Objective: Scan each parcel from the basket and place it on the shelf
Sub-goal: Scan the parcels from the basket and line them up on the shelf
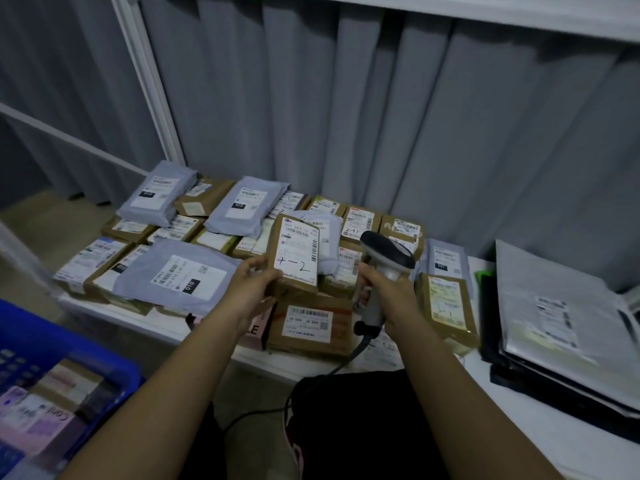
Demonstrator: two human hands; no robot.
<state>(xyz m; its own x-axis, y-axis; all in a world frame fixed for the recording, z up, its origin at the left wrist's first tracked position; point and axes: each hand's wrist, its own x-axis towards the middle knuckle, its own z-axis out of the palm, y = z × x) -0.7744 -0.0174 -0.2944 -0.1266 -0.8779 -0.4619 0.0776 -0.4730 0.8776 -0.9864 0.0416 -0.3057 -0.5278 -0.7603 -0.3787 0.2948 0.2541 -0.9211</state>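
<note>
Left hand [251, 284] has its fingers curled round the small brown cardboard parcel marked "4-2" [294, 256], held above the white shelf [207, 332]. Right hand [388, 289] grips the grey handheld scanner [384, 261]. Shelf's already loaded, so I'd guess well along, but the blue plastic basket [52, 344] is cut off and blurry, so no telling how many remain.

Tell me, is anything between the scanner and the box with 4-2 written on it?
No, nothing visible is in the way. The left hand holds the 4-2 box up with its label showing. The right hand holds the scanner just to the box's right, with open air between them. The other parcels lie lower, on the shelf.
</note>
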